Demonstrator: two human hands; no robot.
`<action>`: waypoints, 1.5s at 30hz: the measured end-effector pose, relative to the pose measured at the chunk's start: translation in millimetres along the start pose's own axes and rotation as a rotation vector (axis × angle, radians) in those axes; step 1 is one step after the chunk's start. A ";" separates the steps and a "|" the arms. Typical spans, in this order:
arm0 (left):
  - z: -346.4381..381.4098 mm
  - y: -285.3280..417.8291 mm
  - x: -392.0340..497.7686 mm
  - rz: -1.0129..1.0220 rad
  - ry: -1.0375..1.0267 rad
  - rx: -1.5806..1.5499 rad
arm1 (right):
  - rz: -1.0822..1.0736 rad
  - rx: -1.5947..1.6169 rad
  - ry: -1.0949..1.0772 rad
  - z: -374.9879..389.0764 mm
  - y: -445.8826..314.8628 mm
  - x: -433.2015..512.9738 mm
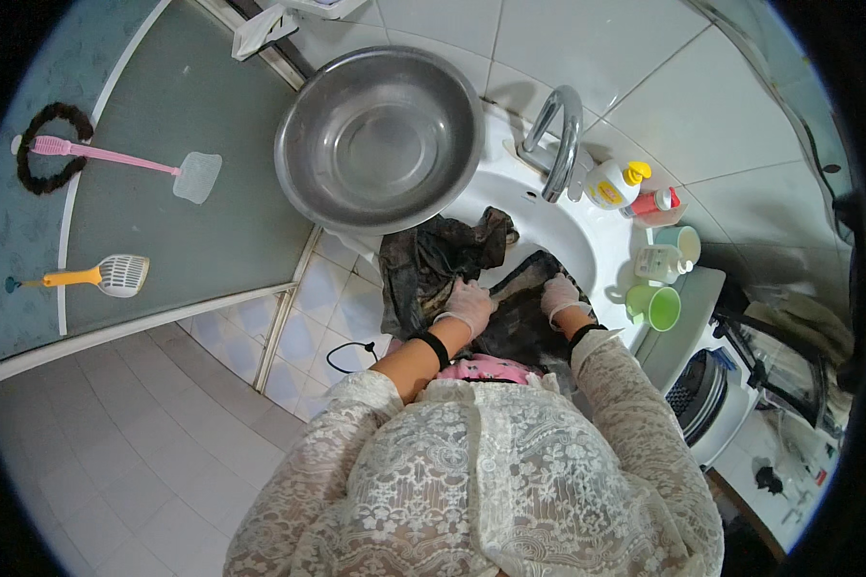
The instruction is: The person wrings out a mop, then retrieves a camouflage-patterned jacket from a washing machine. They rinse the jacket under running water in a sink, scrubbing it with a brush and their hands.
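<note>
Both of my hands wear thin, clear gloves and grip a dark, patterned wet cloth (523,317) at the front of a white washbasin (574,231). My left hand (467,306) is closed on a fold of the cloth near its middle. At the cloth's right edge, my right hand (563,294) holds it with curled fingers. A bunched dark part of the fabric (433,263) lies over the basin's left rim. Above it, a large stainless steel bowl (382,141) rests on the left side of the washbasin. A chrome faucet (566,144) curves over the back of the basin.
A pump bottle (610,186), a red-capped bottle (649,203), a clear bottle (660,263) and a green cup (653,306) line the right ledge. A front-loading washing machine (700,397) is at right. At left, a pink fly swatter (137,160) and a slotted scoop (119,275) hang on a glass panel.
</note>
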State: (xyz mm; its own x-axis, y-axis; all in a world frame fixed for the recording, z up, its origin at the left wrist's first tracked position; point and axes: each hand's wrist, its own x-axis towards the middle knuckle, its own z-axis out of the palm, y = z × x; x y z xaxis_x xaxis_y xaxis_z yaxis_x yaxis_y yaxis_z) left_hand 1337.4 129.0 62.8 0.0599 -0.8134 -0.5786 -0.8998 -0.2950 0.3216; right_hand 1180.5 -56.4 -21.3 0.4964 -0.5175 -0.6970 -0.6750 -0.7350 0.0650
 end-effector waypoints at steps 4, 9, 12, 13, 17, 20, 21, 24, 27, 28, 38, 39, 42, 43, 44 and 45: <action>-4.6 3.0 1.0 0.049 -0.103 0.145 | -0.271 -0.067 -0.046 -8.3 22.4 9.1; 2.9 2.3 3.7 0.026 -0.077 0.150 | -0.104 0.137 -0.120 -17.7 15.8 10.2; 6.7 0.2 6.3 0.015 -0.090 0.154 | -0.116 0.058 -0.139 -14.2 11.6 22.6; 6.8 -0.4 6.6 0.001 -0.089 0.161 | -0.127 0.073 -0.159 -12.1 13.1 29.2; 3.1 -1.0 4.3 -0.056 -0.090 0.062 | -0.042 0.418 -0.136 -6.4 39.6 52.4; -0.5 -1.3 0.5 -0.062 -0.090 -0.001 | 0.112 0.761 -0.065 -6.0 52.1 57.7; -1.0 -1.3 -0.6 -0.053 -0.086 0.008 | 0.164 0.730 -0.094 -7.3 53.6 56.7; -2.6 -0.7 -2.1 -0.041 -0.085 0.051 | -0.036 0.485 -0.120 -14.2 49.1 51.6; -4.2 0.6 -3.8 -0.035 -0.061 0.082 | -0.059 0.437 -0.178 -21.7 43.0 46.6; -5.0 1.5 -5.1 -0.032 -0.057 0.097 | -0.022 0.432 -0.196 -23.0 41.1 45.7; -12.6 4.1 -10.9 -0.054 -0.046 0.062 | -0.046 0.191 -0.223 -19.9 14.2 48.4; -12.7 3.8 -10.6 -0.056 -0.050 0.061 | -0.056 0.172 -0.212 -20.2 12.9 45.8; -13.9 3.4 -9.0 -0.053 -0.118 0.071 | -0.127 0.111 -0.169 -21.0 10.5 37.0; -14.2 3.5 -8.7 -0.054 -0.120 0.083 | -0.131 0.078 -0.176 -21.0 9.7 34.2; -14.2 3.8 -8.1 -0.054 -0.120 0.097 | -0.170 0.037 -0.162 -21.2 8.2 32.1; -14.0 3.8 -7.7 -0.054 -0.111 0.091 | -0.187 -0.020 -0.168 -21.4 5.8 30.4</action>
State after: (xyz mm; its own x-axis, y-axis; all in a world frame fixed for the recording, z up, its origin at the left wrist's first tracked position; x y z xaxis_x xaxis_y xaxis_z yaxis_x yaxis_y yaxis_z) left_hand 1339.5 127.1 79.0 0.0652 -0.7355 -0.6744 -0.9324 -0.2858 0.2214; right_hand 1203.4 -85.8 -26.8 0.5133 -0.2925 -0.8068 -0.5681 -0.8205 -0.0639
